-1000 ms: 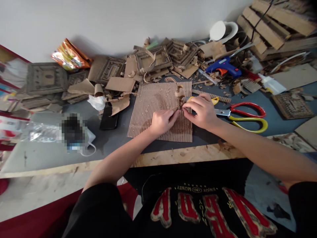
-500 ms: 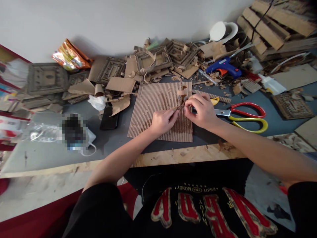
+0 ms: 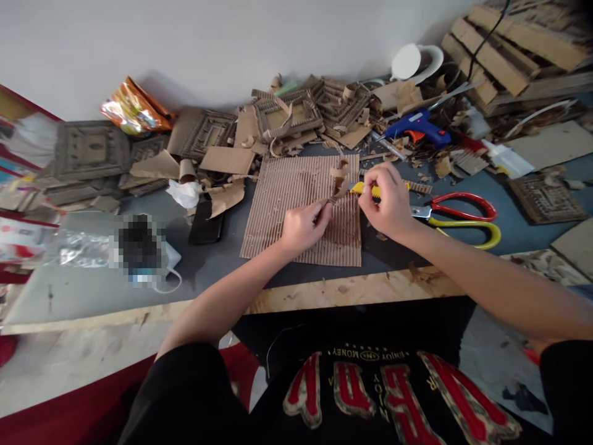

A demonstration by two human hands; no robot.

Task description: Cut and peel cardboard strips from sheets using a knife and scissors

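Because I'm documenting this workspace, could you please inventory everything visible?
table: one, grey, below
wall: one, pale, back
corrugated sheet: one, brown, centre
cardboard strip: one, brown, above the sheet
tool: one, yellow, right of centre
scissors: one, red and yellow, right
glue gun: one, blue and orange, back
bottle: at least one, white, right
foil bag: one, orange, back left
phone: one, black, left
crumpled tissue: one, white, left
pixelated item: one, dark, left
cardboard pieces: many, brown, back
shirt: one, black, bottom
left hand: one, bare, holding strip
right hand: one, bare, near tool
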